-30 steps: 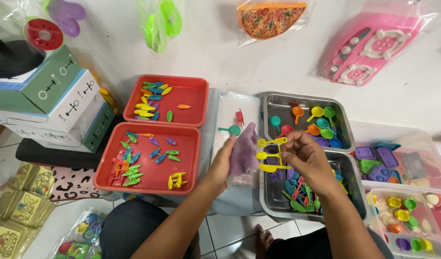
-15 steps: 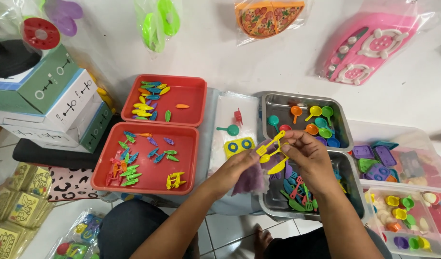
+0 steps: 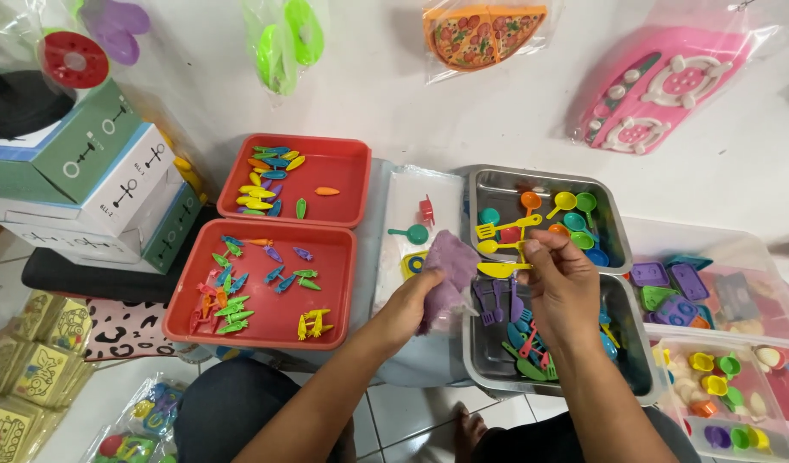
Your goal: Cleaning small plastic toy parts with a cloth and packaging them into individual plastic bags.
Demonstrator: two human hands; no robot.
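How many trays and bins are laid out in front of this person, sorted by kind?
Red plastic trays: 2, a far one and a near one.
Metal trays: 2, a far one and a near one.
Clear plastic bins: 2, a far one and a near one.
Total: 6.

Taking the red trays [image 3: 326,163] as my landmark, I see stacked green, white and blue cardboard boxes [image 3: 94,184] to their left, yellow packets [image 3: 30,386] below-left, and clear bags above: green toy [image 3: 285,39], pizza slices [image 3: 484,30], pink stove [image 3: 660,81] far right.
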